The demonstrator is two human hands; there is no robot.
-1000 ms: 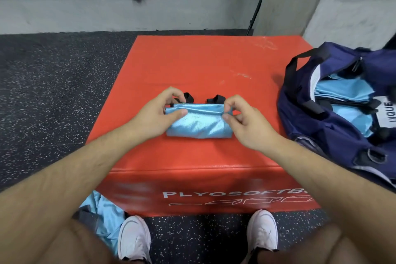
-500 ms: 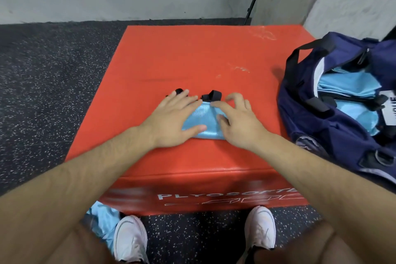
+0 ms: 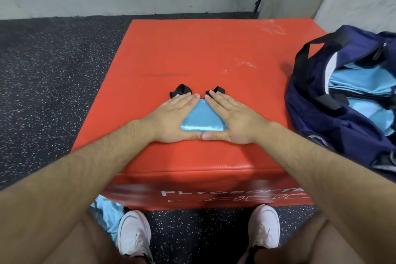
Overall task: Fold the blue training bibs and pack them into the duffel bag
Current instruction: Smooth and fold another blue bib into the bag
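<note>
Two hands are working at the centre of the frame in the single head view. The left hand point(image 3: 171, 118) and right hand point(image 3: 233, 118) are lying flat on the folded bib point(image 3: 202, 120), fingers straight and close together, gripping nothing and only pressing down. The thumbs are meeting tip to tip along the near edge and the forefingers are almost meeting at the far edge, so a triangle of light blue cloth is showing between them. The bib is sitting on the red box point(image 3: 214, 49), toward its near side. Black straps point(image 3: 180, 90) are poking out just beyond the fingertips.

Step, as I am reading it: flattening a finished fold before packing. The duffel bag point(image 3: 321, 118) is gaping open at the right of the frame, against the box's right side; whether it is on the box or beside it I cannot tell. Packed bibs point(image 3: 362, 83) are already showing inside.

The next move is calling for a grip round both ends of the bundle, straps gathered in, then a carry rightward into the bag's mouth without the slick cloth springing open. Loose blue cloth point(image 3: 109, 214) is lying on the floor at lower left, beside a white shoe point(image 3: 134, 231); this is likely more bibs waiting.

Writing: white capitals point(image 3: 231, 192) on the box's front face, bottom centre, are reading "PLYOSOFT", with the rest blurring off. Outline box shapes are running beneath them. Nothing on the bag is legible.
</note>
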